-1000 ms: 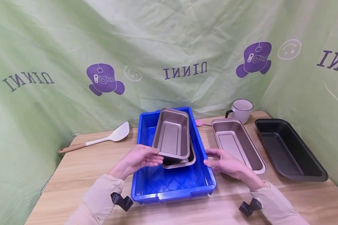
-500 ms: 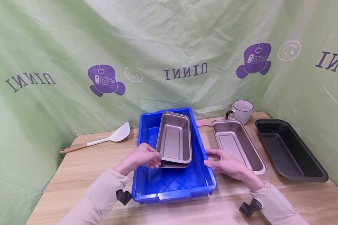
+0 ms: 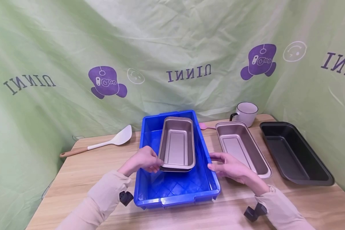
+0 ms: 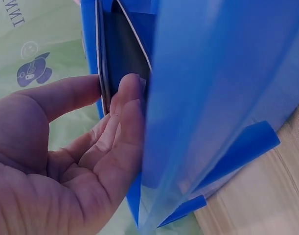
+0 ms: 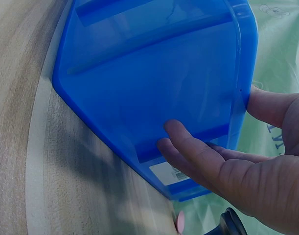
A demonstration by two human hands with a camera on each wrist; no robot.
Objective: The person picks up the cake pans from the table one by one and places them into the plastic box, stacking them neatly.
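Observation:
In the head view, a bronze-coloured loaf pan (image 3: 176,147) lies in a blue plastic bin (image 3: 172,199), on top of a second pan whose rim (image 3: 176,170) shows just beneath. My left hand (image 3: 145,159) pinches the top pan's near left corner; in the left wrist view the thumb (image 4: 73,95) presses the rim and the fingers (image 4: 129,115) are on its underside. My right hand (image 3: 230,167) holds the bin's right side. The right wrist view shows its thumb (image 5: 269,105) at the rim and its fingers (image 5: 193,152) along the outer wall.
Right of the bin lie another bronze loaf pan (image 3: 235,148) and a black loaf pan (image 3: 293,153). Behind them stand a white mug (image 3: 247,113) and a pink utensil (image 3: 204,126). A white spatula (image 3: 122,135) with a wooden handle lies at left. A green printed cloth (image 3: 172,48) hangs behind.
The top pan has come down and toward me, settling over the pan below as the gap between their near ends narrowed. My left hand moved with it; the right hand kept its place.

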